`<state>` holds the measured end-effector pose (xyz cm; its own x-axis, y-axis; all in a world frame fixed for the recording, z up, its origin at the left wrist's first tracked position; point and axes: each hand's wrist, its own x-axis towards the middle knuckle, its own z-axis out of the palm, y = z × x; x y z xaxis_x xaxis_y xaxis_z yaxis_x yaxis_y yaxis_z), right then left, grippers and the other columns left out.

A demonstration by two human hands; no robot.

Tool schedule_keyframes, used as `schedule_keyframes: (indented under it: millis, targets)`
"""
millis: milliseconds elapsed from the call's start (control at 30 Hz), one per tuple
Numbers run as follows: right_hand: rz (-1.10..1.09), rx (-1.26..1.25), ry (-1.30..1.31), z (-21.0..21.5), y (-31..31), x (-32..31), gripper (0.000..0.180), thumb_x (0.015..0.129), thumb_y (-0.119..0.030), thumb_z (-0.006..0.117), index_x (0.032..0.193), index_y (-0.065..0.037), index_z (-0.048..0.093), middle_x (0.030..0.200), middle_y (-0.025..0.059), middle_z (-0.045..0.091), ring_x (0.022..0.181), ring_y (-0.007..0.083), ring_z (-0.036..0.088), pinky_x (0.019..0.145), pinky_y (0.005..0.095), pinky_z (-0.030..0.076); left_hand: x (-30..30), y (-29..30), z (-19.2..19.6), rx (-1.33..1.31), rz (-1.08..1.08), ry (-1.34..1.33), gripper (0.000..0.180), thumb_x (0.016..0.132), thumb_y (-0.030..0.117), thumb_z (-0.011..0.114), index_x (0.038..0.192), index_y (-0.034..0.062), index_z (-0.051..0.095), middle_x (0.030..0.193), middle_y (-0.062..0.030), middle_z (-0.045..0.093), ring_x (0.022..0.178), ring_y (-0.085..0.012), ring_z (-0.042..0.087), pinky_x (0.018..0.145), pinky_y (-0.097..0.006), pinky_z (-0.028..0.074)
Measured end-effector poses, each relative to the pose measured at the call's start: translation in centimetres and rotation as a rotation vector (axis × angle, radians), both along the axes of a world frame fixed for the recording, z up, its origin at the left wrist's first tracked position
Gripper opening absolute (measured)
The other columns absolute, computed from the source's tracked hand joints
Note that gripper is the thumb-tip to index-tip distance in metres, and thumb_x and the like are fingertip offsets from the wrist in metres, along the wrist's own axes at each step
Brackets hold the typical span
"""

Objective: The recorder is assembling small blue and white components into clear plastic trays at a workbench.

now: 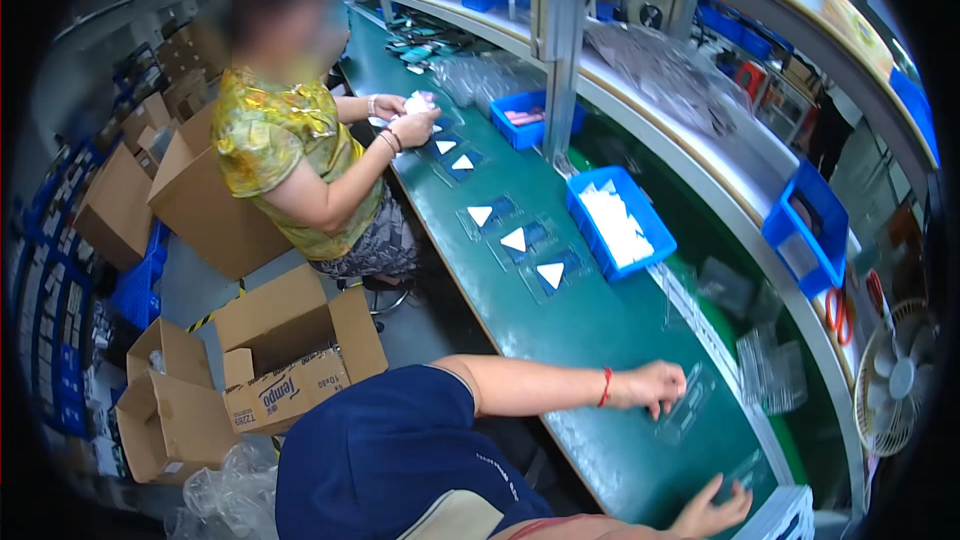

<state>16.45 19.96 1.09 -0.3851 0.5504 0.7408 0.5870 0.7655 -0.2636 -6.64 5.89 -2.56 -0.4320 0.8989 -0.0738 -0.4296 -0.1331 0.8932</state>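
My left hand (655, 386), with a red cord at the wrist, lies on the green belt (590, 340), its fingers curled over the edge of a clear plastic tray (686, 408). My right hand (714, 510) sits lower on the belt near the frame's bottom edge. Its fingers are apart and it holds nothing. It is just short of another clear tray (746, 468) and a white stack (790, 516).
Further along the belt lie clear trays with white triangles (514, 240) beside a blue bin of white pieces (620, 222). A seated co-worker (290, 150) in a yellow top handles a white item. More blue bins (808, 230), stacked clear trays (770, 372), red scissors (838, 310), a fan (900, 376) and cardboard boxes (290, 340) are in view.
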Motion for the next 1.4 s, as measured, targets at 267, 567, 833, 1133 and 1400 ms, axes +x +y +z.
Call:
schedule_keyframes:
  millis: [267, 567, 833, 1133, 1400]
  targets:
    - [0.042, 0.093, -0.293, 3.1, -4.9, -3.3, 0.061, 0.08, -0.059, 0.061, 0.11, -0.007, 0.059, 0.121, 0.0235, 0.049, 0.11, 0.0405, 0.05, 0.09, 0.0524, 0.042, -0.4, 0.4, 3.4, -0.271, 0.272, 1.032, 0.017, 0.083, 0.015, 0.063, 0.09, 0.0015, 0.056, 0.083, -0.0157, 0.06, 0.073, -0.0305, 0.062, 0.064, -0.041, 0.048]
    - [0.165, -0.114, -0.552, -1.2, -4.0, -5.7, 0.055, 0.085, -0.053, 0.056, 0.127, -0.016, 0.055, 0.131, 0.0208, 0.048, 0.119, 0.0429, 0.045, 0.098, 0.0523, 0.037, -7.1, 0.6, 1.4, -0.459, 0.332, 1.446, 0.053, 0.082, 0.023, 0.065, 0.13, 0.0081, 0.047, 0.137, -0.0215, 0.037, 0.134, -0.0396, 0.027, 0.109, -0.059, 0.017]
    - [-0.015, -0.069, -0.383, -0.7, -3.3, -5.5, 0.055, 0.082, -0.058, 0.057, 0.108, -0.009, 0.062, 0.113, 0.0197, 0.055, 0.105, 0.0392, 0.052, 0.091, 0.0503, 0.042, -7.9, 0.8, -0.2, -0.307, 0.651, 1.494, 0.03, 0.075, 0.005, 0.064, 0.104, 0.0042, 0.059, 0.096, -0.011, 0.053, 0.098, -0.0287, 0.051, 0.098, -0.043, 0.037]
    - [-0.232, -0.125, -0.417, 0.2, -3.6, -4.7, 0.052, 0.083, -0.058, 0.054, 0.099, -0.009, 0.058, 0.111, 0.0165, 0.051, 0.087, 0.0348, 0.053, 0.075, 0.0475, 0.043, -6.2, -0.5, 1.9, -0.238, 0.743, 1.604, 0.029, 0.074, 0.0, 0.057, 0.103, 0.0005, 0.061, 0.091, -0.012, 0.051, 0.089, -0.029, 0.051, 0.084, -0.04, 0.044]
    - [0.466, -1.098, 0.462, 0.5, -5.2, -5.7, 0.051, 0.085, -0.034, 0.065, 0.123, -0.002, 0.052, 0.119, 0.0207, 0.049, 0.102, 0.0316, 0.052, 0.085, 0.0444, 0.045, 1.2, -2.4, 3.1, 0.287, 0.407, 1.66, 0.026, 0.075, 0.005, 0.058, 0.1, 0.0005, 0.061, 0.09, -0.012, 0.053, 0.083, -0.0265, 0.053, 0.081, -0.042, 0.046]
